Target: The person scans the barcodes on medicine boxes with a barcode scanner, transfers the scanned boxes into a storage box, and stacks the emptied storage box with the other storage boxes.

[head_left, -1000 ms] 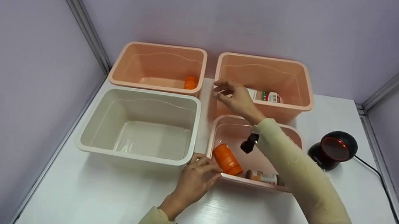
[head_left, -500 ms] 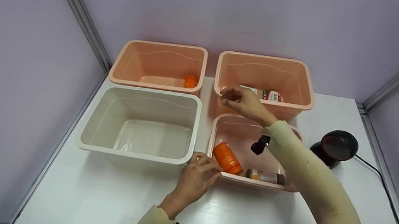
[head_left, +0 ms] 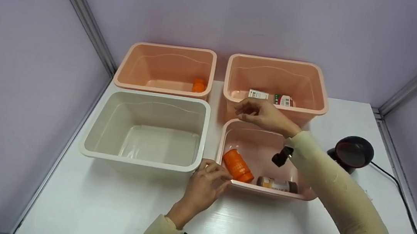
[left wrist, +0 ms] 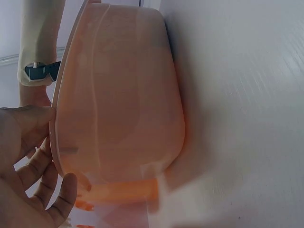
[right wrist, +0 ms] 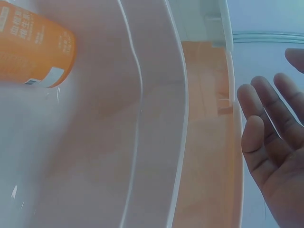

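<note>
One left hand (head_left: 203,186) pinches one front pink bin (head_left: 255,147) holding two bottles (head_left: 238,166); one right hand (head_left: 264,116) hangs empty, loosely bent.

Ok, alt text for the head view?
A person's left hand pinches the rim of the front-right pink bin, where an orange bottle and a labelled brown bottle lie; the right hand, holding nothing, hovers near the peach bin of small packages behind. At left, a white bin stands before another peach bin.
</note>
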Tool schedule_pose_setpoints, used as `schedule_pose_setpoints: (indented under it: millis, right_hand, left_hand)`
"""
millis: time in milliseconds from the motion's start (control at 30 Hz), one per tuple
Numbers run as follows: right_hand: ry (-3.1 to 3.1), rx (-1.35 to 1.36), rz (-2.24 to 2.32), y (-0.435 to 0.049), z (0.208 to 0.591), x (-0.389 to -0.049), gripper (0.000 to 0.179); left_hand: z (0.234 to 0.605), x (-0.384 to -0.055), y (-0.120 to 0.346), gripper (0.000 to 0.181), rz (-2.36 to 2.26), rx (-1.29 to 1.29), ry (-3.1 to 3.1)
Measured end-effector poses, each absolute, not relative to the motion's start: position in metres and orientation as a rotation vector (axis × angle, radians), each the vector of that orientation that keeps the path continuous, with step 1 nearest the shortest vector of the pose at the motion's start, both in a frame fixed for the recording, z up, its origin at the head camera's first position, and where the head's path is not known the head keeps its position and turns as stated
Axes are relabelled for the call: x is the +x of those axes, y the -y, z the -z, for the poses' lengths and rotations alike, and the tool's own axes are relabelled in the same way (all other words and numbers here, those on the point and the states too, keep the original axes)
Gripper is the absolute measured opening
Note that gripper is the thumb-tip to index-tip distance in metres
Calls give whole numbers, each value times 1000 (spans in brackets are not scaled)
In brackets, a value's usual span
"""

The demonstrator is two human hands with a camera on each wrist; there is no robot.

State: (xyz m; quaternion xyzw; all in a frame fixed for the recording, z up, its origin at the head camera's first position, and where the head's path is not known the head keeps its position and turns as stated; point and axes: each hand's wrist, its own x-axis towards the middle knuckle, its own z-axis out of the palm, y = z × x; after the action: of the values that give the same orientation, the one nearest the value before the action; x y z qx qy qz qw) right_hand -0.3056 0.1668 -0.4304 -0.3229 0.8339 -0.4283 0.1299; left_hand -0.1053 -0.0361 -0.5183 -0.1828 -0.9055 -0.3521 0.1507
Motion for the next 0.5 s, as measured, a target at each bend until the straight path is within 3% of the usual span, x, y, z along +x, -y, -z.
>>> schedule_pose_setpoints:
  millis: [233,500]
  right_hand:
    - [-2329,-926,1243,-183,430,-304,34]
    - [-2271,-900,1217,-196,430,-302,28]
  left_hand:
    - [518,-107,35,10,1012,-533,2594]
    - [518,-107,35,10,990,-534,2598]
